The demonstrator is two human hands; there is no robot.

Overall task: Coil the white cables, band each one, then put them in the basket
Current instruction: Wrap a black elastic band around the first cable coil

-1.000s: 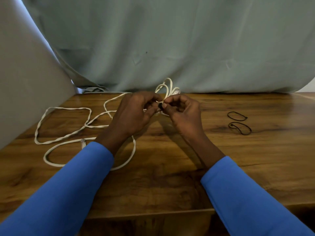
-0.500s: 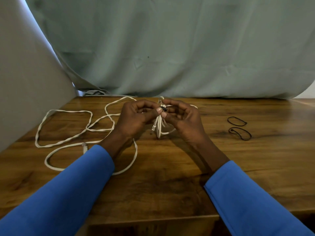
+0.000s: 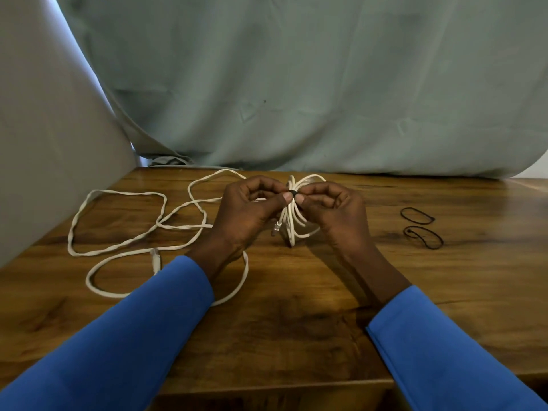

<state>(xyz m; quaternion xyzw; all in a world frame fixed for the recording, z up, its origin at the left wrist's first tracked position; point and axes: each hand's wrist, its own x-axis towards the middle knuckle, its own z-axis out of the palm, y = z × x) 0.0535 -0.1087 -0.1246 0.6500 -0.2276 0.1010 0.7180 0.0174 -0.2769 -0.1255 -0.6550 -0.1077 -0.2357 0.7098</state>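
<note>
The left hand [image 3: 246, 215] and right hand [image 3: 335, 215] each pinch the coiled cable [image 3: 289, 226] at its black band [image 3: 293, 193], just above the middle of the table [image 3: 296, 321]. 1 second ago its loops stood up behind the hands; now most hang below. A loose cable [image 3: 127, 192] lies to the left and 2 spare bands [image 3: 416, 215] to the right.
</note>
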